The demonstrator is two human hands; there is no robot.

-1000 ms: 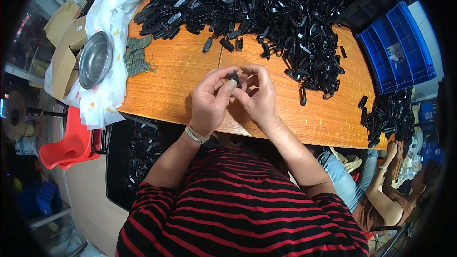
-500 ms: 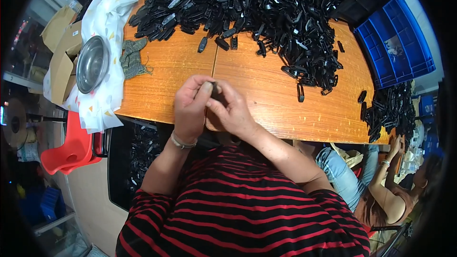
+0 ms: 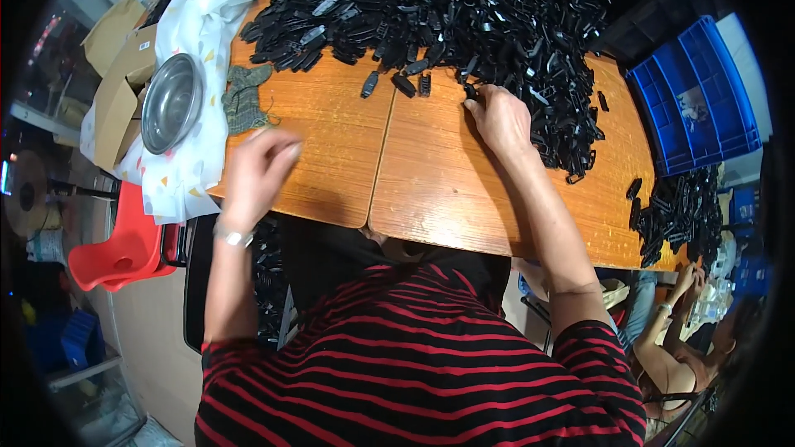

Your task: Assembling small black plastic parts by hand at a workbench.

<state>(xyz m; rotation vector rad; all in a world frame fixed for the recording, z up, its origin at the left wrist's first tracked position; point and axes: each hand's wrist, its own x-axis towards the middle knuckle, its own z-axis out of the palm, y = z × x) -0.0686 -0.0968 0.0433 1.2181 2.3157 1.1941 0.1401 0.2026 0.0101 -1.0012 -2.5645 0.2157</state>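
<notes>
My right hand [image 3: 503,120] reaches to the near edge of a large heap of black plastic parts [image 3: 414,12]. Its thumb and fingers close on a small black plastic part [image 3: 470,92], mostly covered by the hand. Over the table's left front side, my left hand [image 3: 255,172] is raised, with fingers bent and the thumb pointing right. Motion blurs its fingertips, and no part shows between them. A few loose parts, among them a dark grey one [image 3: 369,84], lie just in front of the heap.
On the left, a metal bowl [image 3: 172,103] rests on a patterned white sheet [image 3: 192,21] beside a grey-green knitted cloth [image 3: 247,99]. A blue crate [image 3: 696,95] stands at right, near a smaller black heap [image 3: 681,211]. A red chair [image 3: 124,252] and a co-worker [image 3: 679,356] flank the wooden table [image 3: 447,190].
My hands were together over the table's front, holding a small dark piece. They have separated: the right went forward to the heap, the left moved out leftward.
</notes>
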